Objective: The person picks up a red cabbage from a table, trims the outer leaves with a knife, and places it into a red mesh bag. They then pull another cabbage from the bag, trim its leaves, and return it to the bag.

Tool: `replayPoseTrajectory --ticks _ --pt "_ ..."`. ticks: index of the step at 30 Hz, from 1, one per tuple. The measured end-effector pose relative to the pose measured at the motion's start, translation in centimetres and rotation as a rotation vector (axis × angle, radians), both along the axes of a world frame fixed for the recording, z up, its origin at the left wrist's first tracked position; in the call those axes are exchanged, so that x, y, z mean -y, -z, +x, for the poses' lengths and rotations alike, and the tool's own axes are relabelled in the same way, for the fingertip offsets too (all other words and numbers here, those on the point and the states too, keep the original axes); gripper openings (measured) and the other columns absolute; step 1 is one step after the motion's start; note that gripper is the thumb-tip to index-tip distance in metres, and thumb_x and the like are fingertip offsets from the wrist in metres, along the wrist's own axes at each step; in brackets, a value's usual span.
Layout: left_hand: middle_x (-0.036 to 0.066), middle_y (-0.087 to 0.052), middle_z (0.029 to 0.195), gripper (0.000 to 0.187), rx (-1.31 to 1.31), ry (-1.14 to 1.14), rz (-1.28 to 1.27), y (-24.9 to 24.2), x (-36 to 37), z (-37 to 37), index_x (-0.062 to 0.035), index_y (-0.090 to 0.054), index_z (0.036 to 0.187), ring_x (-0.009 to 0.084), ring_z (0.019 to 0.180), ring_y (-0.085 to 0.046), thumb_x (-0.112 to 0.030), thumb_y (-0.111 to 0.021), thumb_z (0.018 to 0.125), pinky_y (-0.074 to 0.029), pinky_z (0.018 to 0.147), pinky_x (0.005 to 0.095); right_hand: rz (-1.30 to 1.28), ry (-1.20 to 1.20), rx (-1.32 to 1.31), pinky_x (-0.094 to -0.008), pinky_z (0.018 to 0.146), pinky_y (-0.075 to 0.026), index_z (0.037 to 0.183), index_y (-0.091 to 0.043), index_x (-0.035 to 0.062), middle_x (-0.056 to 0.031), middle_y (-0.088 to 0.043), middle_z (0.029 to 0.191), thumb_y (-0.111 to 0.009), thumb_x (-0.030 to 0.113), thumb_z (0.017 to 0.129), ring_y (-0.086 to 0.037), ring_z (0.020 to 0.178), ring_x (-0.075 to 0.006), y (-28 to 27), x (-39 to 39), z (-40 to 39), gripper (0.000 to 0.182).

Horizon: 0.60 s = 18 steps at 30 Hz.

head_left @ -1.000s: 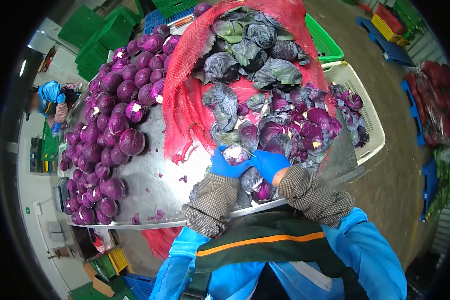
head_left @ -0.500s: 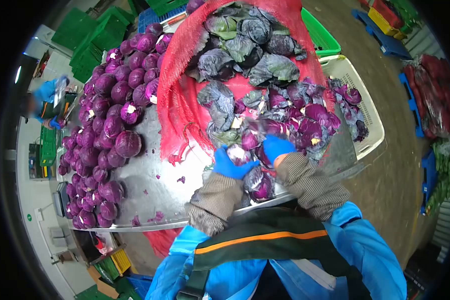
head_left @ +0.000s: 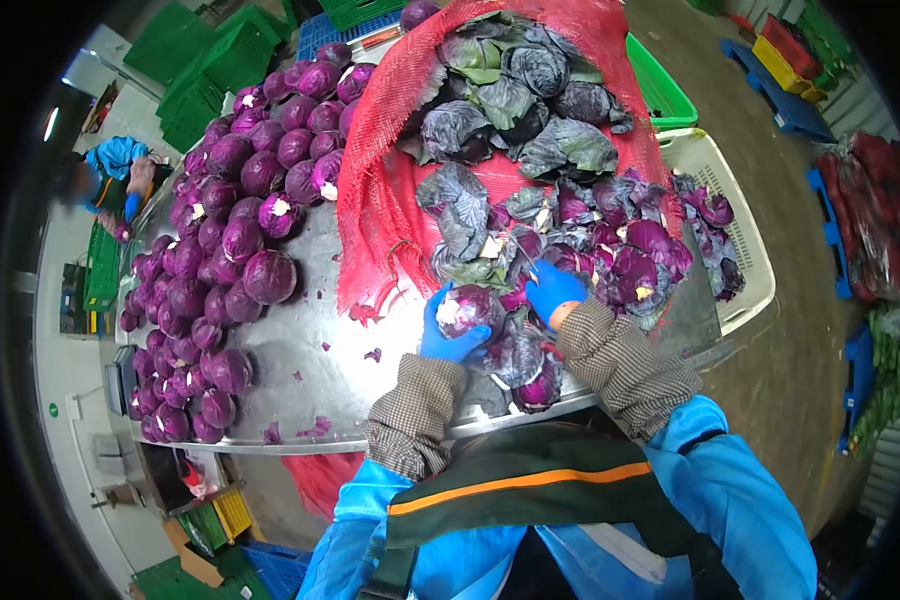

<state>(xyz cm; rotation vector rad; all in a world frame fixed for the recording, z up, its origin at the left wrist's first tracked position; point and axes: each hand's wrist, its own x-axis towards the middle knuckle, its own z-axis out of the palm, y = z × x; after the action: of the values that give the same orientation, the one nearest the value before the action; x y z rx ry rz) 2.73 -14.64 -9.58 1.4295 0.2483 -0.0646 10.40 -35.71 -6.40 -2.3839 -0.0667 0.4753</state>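
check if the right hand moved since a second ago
Yes. The right hand has gone up from the table edge into the loose leaves, leaving the cabbage in the left hand.

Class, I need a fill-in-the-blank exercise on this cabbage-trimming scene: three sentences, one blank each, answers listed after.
1. The left hand holds a red cabbage and wears a glove coloured ____.
2. The untrimmed cabbages with dark outer leaves lie on a mesh sack coloured ____.
3. The pile of trimmed cabbages lies on the metal table to the person's ____.

Missing words: blue; red; left
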Motion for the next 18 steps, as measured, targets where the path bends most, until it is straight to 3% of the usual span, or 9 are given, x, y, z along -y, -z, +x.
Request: replayPoseTrajectory --ticks 2,3,5,6,10,11,14,15,18 --pt "0.02 -0.05 0.114 0.102 0.256 0.026 0.152 1.5 -0.7 0.3 0.0022 -0.026 0.13 0.0267 0.105 -0.053 -0.018 -0.088 0.051 -0.044 0.091 0.0384 0.213 0.071 -0.073 -0.0407 0.084 -0.045 0.127 -0.041 0.0097 -0.0225 -0.058 0.108 -0.06 0.041 0.078 -0.057 0.099 -0.0368 -2.7 -0.5 -0.1 0.061" --pt "0.02 -0.05 0.114 0.106 0.349 0.013 0.122 -2.0 0.4 0.6 0.0028 -0.024 0.13 0.0265 0.105 -0.053 -0.018 -0.089 0.049 -0.044 0.091 0.0386 0.284 0.02 -0.076 -0.0401 0.085 -0.045 0.13 -0.037 0.0095 -0.0232 -0.058 0.108 -0.061 0.045 0.077 -0.057 0.1 -0.0364 -5.3 -0.9 -0.4 0.068" --pt "0.021 -0.048 0.116 0.108 0.357 0.014 0.078 -2.9 0.7 1.0 0.0045 -0.022 0.13 0.026 0.105 -0.053 -0.018 -0.089 0.048 -0.043 0.091 0.0375 0.393 -0.101 -0.103 -0.0394 0.085 -0.045 0.134 -0.031 0.0091 -0.024 -0.057 0.109 -0.063 0.05 0.074 -0.056 0.101 -0.0372 -7.7 -1.7 -1.2 0.079" --pt "0.021 -0.047 0.117 0.11 0.365 0.016 0.057 -3.4 0.9 1.3 0.0054 -0.021 0.13 0.0258 0.105 -0.053 -0.019 -0.09 0.047 -0.043 0.091 0.0369 0.354 -0.155 -0.048 -0.0387 0.085 -0.045 0.133 -0.033 0.0097 -0.0243 -0.058 0.108 -0.063 0.044 0.073 -0.056 0.101 -0.0375 -8.7 -2.1 -1.7 0.076" --pt "0.018 -0.041 0.125 0.081 -0.126 0.01 -0.427 -8.6 2.4 0.4 -0.0197 -0.021 0.134 0.0352 0.103 -0.053 -0.02 -0.074 0.073 -0.05 0.079 0.0524 0.358 -0.169 0.036 -0.0395 0.076 -0.048 0.133 -0.036 0.0108 -0.0227 -0.061 0.095 -0.06 0.03 0.073 -0.062 0.086 -0.035 -8.1 -1.6 -2.5 0.067" --pt "0.016 -0.042 0.125 0.064 -0.095 0.003 -0.411 -7.3 2.3 0.2 -0.0308 -0.023 0.133 0.0392 0.101 -0.053 -0.02 -0.062 0.083 -0.051 0.07 0.0588 0.367 -0.166 0.008 -0.0399 0.074 -0.048 0.133 -0.036 0.0105 -0.0224 -0.062 0.093 -0.059 0.027 0.073 -0.062 0.083 -0.0345 -8.6 -1.3 -2.7 0.066" --pt "0.016 -0.042 0.124 0.064 -0.084 -0.061 -0.451 -7.5 3.0 0.5 -0.0228 -0.024 0.134 0.0345 0.103 -0.052 -0.019 -0.062 0.083 -0.051 0.075 0.0511 0.455 -0.054 -0.092 -0.0415 0.07 -0.048 0.132 -0.037 0.0103 -0.0224 -0.062 0.09 -0.059 0.026 0.073 -0.062 0.077 -0.035 -9.8 -0.8 -2.9 0.066" --pt "0.016 -0.042 0.123 0.064 -0.026 -0.043 -0.322 -7.5 3.1 0.5 -0.0199 -0.024 0.134 0.0326 0.104 -0.051 -0.019 -0.062 0.082 -0.05 0.078 0.0484 0.563 -0.025 -0.062 -0.041 0.07 -0.048 0.131 -0.037 0.0095 -0.0232 -0.062 0.09 -0.06 0.025 0.072 -0.062 0.077 -0.0358 -9.1 -1.0 -2.6 0.065" --pt "0.016 -0.043 0.123 0.065 0.134 -0.013 -0.023 -7.8 3.4 0.8 -0.0122 -0.025 0.133 0.0274 0.107 -0.049 -0.018 -0.063 0.082 -0.047 0.086 0.041 0.352 -0.129 0.184 -0.0406 0.068 -0.048 0.131 -0.037 0.0085 -0.0231 -0.062 0.088 -0.06 0.025 0.073 -0.061 0.076 -0.0363 -8.7 -0.7 -3.3 0.066"
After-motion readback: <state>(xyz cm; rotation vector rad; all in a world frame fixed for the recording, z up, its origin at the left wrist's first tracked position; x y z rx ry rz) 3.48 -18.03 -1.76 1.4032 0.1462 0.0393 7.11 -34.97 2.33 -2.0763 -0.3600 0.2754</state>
